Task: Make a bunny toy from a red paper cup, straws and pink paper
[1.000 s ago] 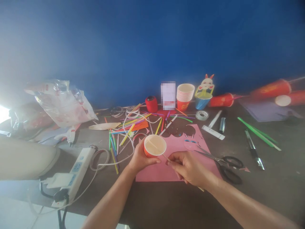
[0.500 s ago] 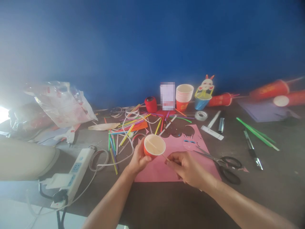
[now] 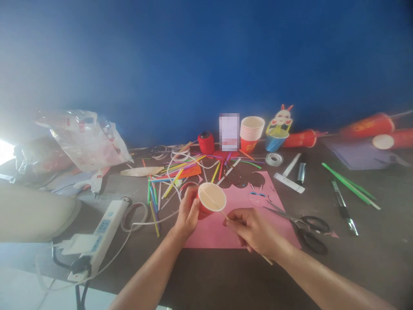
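Note:
My left hand (image 3: 187, 211) is wrapped round a red paper cup (image 3: 213, 197), its open mouth tilted toward me. Across the inside of the cup runs a thin wooden stick (image 3: 225, 215), which comes out through the near right side. My right hand (image 3: 253, 230) pinches this stick just outside the cup, and its tail shows below the palm. Under both hands lies a pink sheet of paper (image 3: 213, 234) with cut-out curves along its far edge. Black-handled scissors (image 3: 301, 220) lie right of my right hand, beside a pink rabbit-face cutout (image 3: 257, 198).
Loose coloured straws (image 3: 171, 185) and a white cable spread left of centre. Behind stand a cup stack (image 3: 251, 135) and a blue cup (image 3: 276, 140) with a rabbit figure. A power strip (image 3: 106, 228) and glue gun (image 3: 94, 183) lie left; a pen (image 3: 344, 209) lies right.
The cup has turned slightly, and my left thumb now lies up along its side. More of the stick's tail shows below my right hand. The view has shifted a little.

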Demonstrator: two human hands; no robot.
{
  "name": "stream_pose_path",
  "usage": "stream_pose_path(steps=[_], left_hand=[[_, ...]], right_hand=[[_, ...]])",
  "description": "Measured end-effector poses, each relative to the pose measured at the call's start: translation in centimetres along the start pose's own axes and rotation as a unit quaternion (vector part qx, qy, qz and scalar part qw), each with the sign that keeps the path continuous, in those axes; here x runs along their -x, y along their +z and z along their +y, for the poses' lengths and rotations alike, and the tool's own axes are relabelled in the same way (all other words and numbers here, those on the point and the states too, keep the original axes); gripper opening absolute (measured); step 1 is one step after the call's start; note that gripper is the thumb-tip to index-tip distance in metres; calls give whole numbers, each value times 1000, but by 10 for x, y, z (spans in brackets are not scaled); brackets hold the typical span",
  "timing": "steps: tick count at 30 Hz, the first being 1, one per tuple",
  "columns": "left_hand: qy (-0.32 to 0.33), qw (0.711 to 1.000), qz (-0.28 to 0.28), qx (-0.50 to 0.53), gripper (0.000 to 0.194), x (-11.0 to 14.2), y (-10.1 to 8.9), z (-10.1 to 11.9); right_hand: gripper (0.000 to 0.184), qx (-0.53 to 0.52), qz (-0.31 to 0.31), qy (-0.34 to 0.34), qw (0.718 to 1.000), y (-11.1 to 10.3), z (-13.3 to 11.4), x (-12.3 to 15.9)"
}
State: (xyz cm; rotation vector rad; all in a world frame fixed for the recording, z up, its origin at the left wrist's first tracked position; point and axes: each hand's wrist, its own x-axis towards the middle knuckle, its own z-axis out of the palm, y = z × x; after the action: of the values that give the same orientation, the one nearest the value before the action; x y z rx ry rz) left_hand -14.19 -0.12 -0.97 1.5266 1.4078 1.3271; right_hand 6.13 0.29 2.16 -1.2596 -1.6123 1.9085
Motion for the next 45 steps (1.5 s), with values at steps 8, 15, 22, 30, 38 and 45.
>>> stream_pose_path(steps=[8, 15, 22, 30, 38, 45], left_hand=[[-44, 999, 1, 24, 37, 3, 2, 3], [-19, 1000, 8, -2, 36, 2, 2, 3], [-15, 999, 2, -46, 36, 2, 1, 3], [-11, 999, 3, -49, 35, 1, 1, 4], [10, 995, 59, -80, 37, -5, 2, 6], [32, 987, 119, -105, 34, -5, 2, 0]], right_hand=[[30, -207, -90, 42, 973, -4, 3, -3], [33, -184, -75, 39, 979, 0, 7, -5], [32, 43, 69, -85, 993, 10, 13, 1], [32, -192, -61, 25, 979, 9, 12, -5], [33, -84, -46, -21, 995, 3, 7, -8], [14, 291, 128, -147, 937, -3, 5, 8]])
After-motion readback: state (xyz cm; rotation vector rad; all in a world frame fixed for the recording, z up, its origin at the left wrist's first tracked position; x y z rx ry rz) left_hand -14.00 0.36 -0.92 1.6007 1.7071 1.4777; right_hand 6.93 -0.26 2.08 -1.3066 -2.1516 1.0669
